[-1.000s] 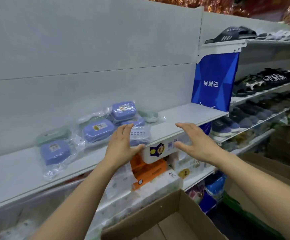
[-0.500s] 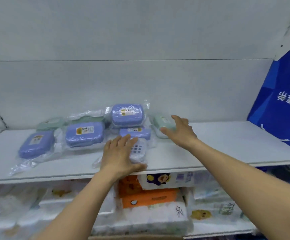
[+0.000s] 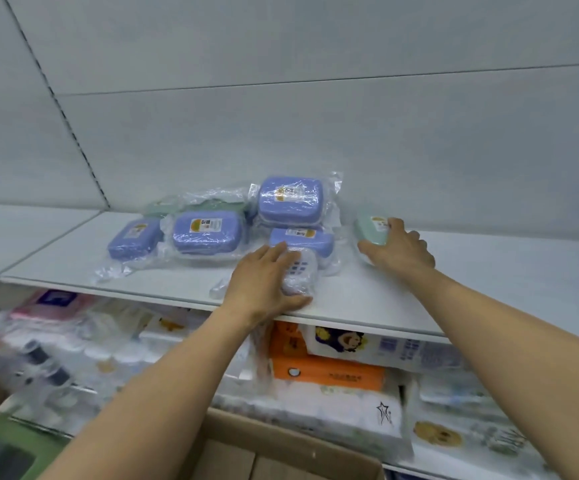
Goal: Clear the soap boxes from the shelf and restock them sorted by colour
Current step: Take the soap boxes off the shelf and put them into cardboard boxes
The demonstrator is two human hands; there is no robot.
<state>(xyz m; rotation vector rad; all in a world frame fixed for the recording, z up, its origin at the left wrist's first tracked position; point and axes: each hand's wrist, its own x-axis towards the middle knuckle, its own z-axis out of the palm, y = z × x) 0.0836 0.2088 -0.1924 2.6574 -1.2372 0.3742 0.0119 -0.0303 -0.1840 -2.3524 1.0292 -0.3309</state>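
The soap boxes lie bagged in clear plastic on the white shelf (image 3: 454, 292), bunched around the middle of the view. The left hand (image 3: 264, 282) rests on a white box (image 3: 300, 271) at the shelf's front edge, fingers laid over its top and thumb pressed along its near side, so it holds that box. The right hand (image 3: 399, 249), at 3 o'clock from the left and well apart from it, grips a green box (image 3: 371, 230) near the back wall, thumb on the near side and fingers curled over the far side.

Just beyond the left hand, at 12 o'clock, a blue box (image 3: 303, 239) lies flat with a second blue box (image 3: 291, 200) stacked on it. At 9 o'clock from that stack sits a third blue box (image 3: 206, 232), then a fourth (image 3: 134, 237) further out. Behind these, a green bagged pack (image 3: 194, 204) shows only in part.

Below the shelf sit orange packs (image 3: 326, 370) and tissue packs, blurred. A cardboard box (image 3: 281, 452) stands at 6 o'clock.
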